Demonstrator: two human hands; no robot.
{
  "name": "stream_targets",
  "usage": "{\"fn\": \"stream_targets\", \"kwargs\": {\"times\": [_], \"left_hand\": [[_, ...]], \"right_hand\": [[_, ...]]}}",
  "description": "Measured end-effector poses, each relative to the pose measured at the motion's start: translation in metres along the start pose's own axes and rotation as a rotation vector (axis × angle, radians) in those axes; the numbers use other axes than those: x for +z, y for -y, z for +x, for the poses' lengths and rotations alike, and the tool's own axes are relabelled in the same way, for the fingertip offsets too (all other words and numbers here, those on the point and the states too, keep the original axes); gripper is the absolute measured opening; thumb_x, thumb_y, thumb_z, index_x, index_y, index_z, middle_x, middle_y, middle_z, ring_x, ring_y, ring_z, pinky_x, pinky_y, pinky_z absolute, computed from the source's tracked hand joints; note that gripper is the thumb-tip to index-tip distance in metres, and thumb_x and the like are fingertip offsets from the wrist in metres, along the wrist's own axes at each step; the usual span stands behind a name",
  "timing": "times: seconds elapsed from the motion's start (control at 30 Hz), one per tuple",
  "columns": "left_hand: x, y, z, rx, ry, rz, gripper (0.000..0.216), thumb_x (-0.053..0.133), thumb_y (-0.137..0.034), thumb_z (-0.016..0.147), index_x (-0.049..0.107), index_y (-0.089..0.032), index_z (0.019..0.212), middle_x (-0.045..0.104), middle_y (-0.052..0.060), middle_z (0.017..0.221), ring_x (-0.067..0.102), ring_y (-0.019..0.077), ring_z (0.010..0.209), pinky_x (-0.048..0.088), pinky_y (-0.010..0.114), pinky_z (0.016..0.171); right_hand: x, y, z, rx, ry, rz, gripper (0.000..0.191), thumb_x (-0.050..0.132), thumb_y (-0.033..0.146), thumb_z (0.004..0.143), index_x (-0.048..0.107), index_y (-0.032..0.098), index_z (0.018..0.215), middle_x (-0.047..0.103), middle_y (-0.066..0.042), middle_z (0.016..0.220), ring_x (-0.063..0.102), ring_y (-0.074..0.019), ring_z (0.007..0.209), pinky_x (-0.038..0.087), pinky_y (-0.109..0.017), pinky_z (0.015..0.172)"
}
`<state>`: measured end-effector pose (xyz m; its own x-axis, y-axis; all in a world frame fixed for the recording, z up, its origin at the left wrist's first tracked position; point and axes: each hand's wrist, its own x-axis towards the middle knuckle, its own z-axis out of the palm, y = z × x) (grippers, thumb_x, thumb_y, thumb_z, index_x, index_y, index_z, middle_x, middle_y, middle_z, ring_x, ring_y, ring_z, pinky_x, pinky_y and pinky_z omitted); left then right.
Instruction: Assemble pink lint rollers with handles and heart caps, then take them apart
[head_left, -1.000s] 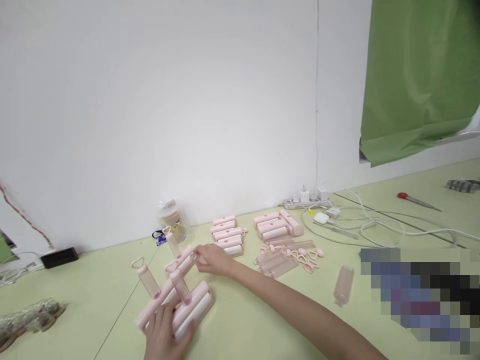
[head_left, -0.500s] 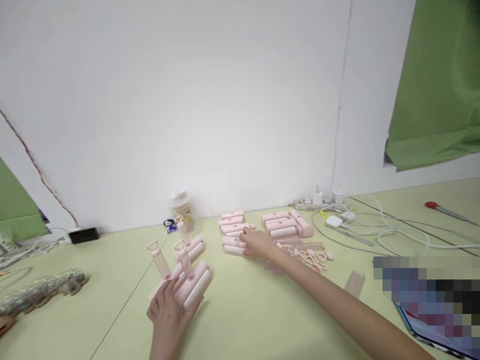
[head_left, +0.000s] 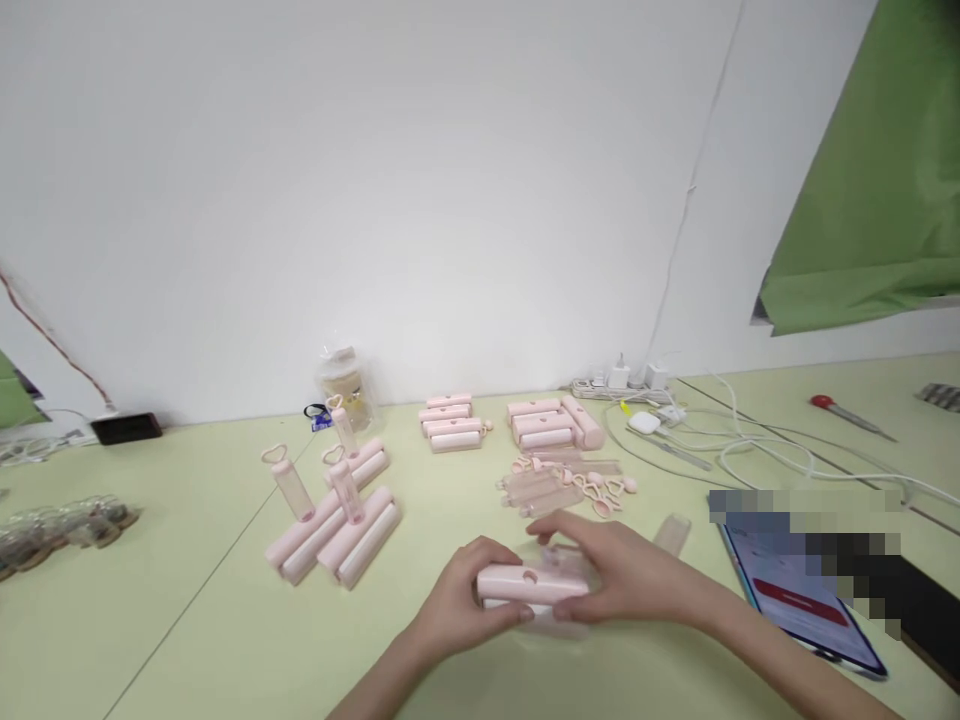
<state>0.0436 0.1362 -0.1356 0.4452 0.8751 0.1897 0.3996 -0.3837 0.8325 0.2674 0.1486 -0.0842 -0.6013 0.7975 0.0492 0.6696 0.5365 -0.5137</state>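
In front of me, both hands hold a pink lint roller head (head_left: pixel 504 578) with a round hole on top and a white roller below. My left hand (head_left: pixel 466 598) grips its left end, thumb along the front. My right hand (head_left: pixel 626 572) closes on the right end; a blurred clear piece shows behind its fingers. To the left lie more pink lint roller heads (head_left: pixel 366 530), several with a clear handle (head_left: pixel 289 487) standing upright, topped by a heart-shaped loop. Loose clear handles (head_left: pixel 536 490) and pink heart loops (head_left: pixel 592 487) lie beyond my hands.
Rows of pink roller heads (head_left: pixel 450 425) lie near the wall, with another group (head_left: pixel 544 422) to their right. A power strip (head_left: pixel 622 388), white cables (head_left: pixel 739 440), and a phone (head_left: pixel 799 590) are on the right. Several clear round items (head_left: pixel 67 535) lie at far left.
My right hand has brought a roller head from the back row towards me. My left hand has let go of the left-hand group and moved right onto this head.
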Motion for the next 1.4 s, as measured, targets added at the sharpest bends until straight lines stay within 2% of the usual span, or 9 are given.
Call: {"fn": "stream_targets", "kwargs": {"times": [0.1, 0.2, 0.3, 0.5, 0.77, 1.03, 1.13, 1.3, 1.4], "left_hand": [[0.011, -0.004, 0.004, 0.014, -0.016, -0.051, 0.029, 0.068, -0.031, 0.068, 0.060, -0.022, 0.094, 0.059, 0.003, 0.096, 0.055, 0.0202, 0.091, 0.042, 0.031, 0.085], [0.017, -0.004, 0.001, 0.040, -0.029, -0.023, 0.032, 0.067, -0.030, 0.069, 0.057, -0.023, 0.098, 0.058, 0.003, 0.099, 0.054, 0.0203, 0.093, 0.041, 0.032, 0.085], [0.017, -0.001, -0.002, 0.150, -0.036, 0.037, 0.039, 0.064, -0.030, 0.071, 0.051, -0.022, 0.107, 0.057, 0.006, 0.105, 0.052, 0.0211, 0.097, 0.041, 0.034, 0.085], [0.015, -0.001, 0.001, 0.240, -0.020, 0.043, 0.028, 0.057, -0.027, 0.076, 0.051, -0.020, 0.102, 0.058, 0.006, 0.100, 0.054, 0.0194, 0.093, 0.042, 0.032, 0.082], [0.016, 0.002, 0.001, 0.234, -0.011, 0.032, 0.029, 0.057, -0.028, 0.077, 0.051, -0.020, 0.103, 0.058, 0.005, 0.099, 0.054, 0.0191, 0.092, 0.041, 0.032, 0.081], [0.016, -0.001, -0.002, 0.149, 0.010, 0.019, 0.038, 0.058, -0.026, 0.075, 0.045, -0.021, 0.110, 0.056, 0.006, 0.107, 0.052, 0.0211, 0.097, 0.041, 0.035, 0.085], [0.017, -0.003, -0.004, 0.088, -0.007, -0.012, 0.041, 0.058, -0.025, 0.074, 0.043, -0.021, 0.112, 0.054, 0.007, 0.109, 0.051, 0.0215, 0.097, 0.041, 0.036, 0.084], [0.018, -0.004, -0.002, 0.118, -0.022, -0.033, 0.025, 0.056, -0.027, 0.075, 0.052, -0.019, 0.098, 0.058, 0.007, 0.097, 0.053, 0.0204, 0.088, 0.041, 0.034, 0.079], [0.020, -0.004, -0.001, 0.121, -0.048, -0.012, 0.024, 0.057, -0.029, 0.074, 0.052, -0.018, 0.096, 0.058, 0.006, 0.095, 0.052, 0.0203, 0.085, 0.041, 0.034, 0.077]], "right_hand": [[-0.013, -0.010, -0.012, 0.112, -0.070, 0.170, 0.033, 0.043, 0.017, 0.076, 0.040, 0.025, 0.107, 0.055, 0.003, 0.070, 0.052, -0.0153, 0.057, 0.040, -0.026, 0.054], [-0.027, -0.009, -0.017, 0.069, 0.004, 0.221, 0.027, 0.038, 0.021, 0.084, 0.043, 0.029, 0.109, 0.057, 0.001, 0.081, 0.056, -0.0160, 0.068, 0.044, -0.027, 0.060], [-0.036, -0.002, -0.017, 0.008, 0.081, 0.085, 0.032, 0.045, 0.032, 0.086, 0.046, 0.037, 0.117, 0.057, -0.002, 0.106, 0.058, -0.0187, 0.079, 0.045, -0.029, 0.063], [-0.041, 0.011, -0.008, 0.009, 0.073, -0.176, 0.011, 0.056, 0.026, 0.077, 0.060, 0.031, 0.086, 0.066, 0.002, 0.077, 0.060, -0.0195, 0.064, 0.038, -0.026, 0.050], [-0.065, 0.040, 0.008, -0.135, 0.213, -0.406, 0.020, 0.053, 0.015, 0.072, 0.066, 0.026, 0.081, 0.064, 0.001, 0.067, 0.056, -0.0148, 0.054, 0.027, -0.024, 0.047], [-0.060, 0.076, 0.028, -0.112, 0.390, -0.605, 0.018, 0.052, 0.005, 0.065, 0.063, 0.018, 0.063, 0.061, -0.002, 0.059, 0.053, -0.0139, 0.050, 0.021, -0.023, 0.044], [-0.056, 0.087, 0.037, -0.120, 0.463, -0.657, 0.018, 0.051, 0.001, 0.060, 0.057, 0.017, 0.055, 0.054, 0.000, 0.051, 0.043, -0.0106, 0.043, 0.019, -0.023, 0.041], [-0.053, 0.086, 0.046, -0.061, 0.501, -0.577, 0.027, 0.047, 0.001, 0.053, 0.029, 0.018, 0.042, 0.023, 0.006, 0.038, 0.017, -0.0061, 0.036, 0.011, -0.025, 0.039], [-0.054, 0.081, 0.048, 0.012, 0.518, -0.506, 0.027, 0.047, 0.005, 0.054, 0.027, 0.019, 0.044, 0.023, 0.006, 0.040, 0.016, -0.0068, 0.037, 0.011, -0.026, 0.038]]}}
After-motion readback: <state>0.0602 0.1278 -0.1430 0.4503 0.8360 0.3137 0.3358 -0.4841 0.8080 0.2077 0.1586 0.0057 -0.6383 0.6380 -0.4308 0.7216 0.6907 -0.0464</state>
